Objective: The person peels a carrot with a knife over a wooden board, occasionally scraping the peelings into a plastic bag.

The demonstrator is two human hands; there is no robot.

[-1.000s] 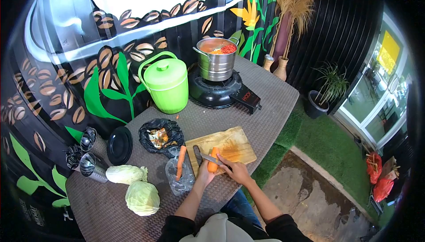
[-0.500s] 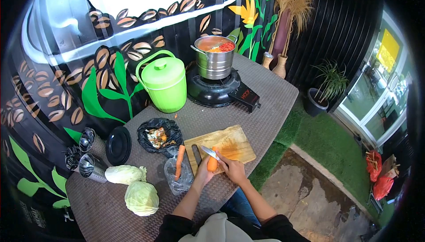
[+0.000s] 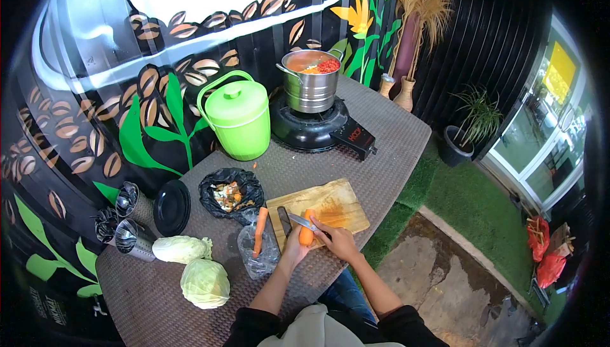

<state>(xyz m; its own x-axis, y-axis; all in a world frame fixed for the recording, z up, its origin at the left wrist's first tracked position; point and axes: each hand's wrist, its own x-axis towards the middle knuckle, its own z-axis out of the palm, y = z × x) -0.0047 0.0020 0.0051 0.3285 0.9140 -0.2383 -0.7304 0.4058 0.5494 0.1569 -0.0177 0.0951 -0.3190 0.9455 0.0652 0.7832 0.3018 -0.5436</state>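
My left hand (image 3: 294,252) is wrapped round a peeled-looking orange carrot (image 3: 306,238), held over the near edge of a wooden cutting board (image 3: 346,202). In my right hand (image 3: 339,243) is a knife (image 3: 300,221), its blade lying across the upper part of the carrot and pointing left. The knife's handle is hidden in my fingers. Orange stains mark the board. Left of it, another carrot (image 3: 260,233) rests on a clear plastic bag (image 3: 251,253). A black plastic bag (image 3: 208,189) holding peelings and scraps stands just behind.
A round cabbage (image 3: 205,283) and a long pale cabbage (image 3: 175,249) lie at the left, near metal cutlery holders (image 3: 135,245) and a black lid (image 3: 171,207). Behind are a green lidded bucket (image 3: 238,121) and a steel pot (image 3: 311,90) with red and orange pieces, on a black stove (image 3: 305,132).
The knife blade has slid a little down along the carrot and lies flatter. Both hands stay in nearly the same place, and the view has shifted slightly.
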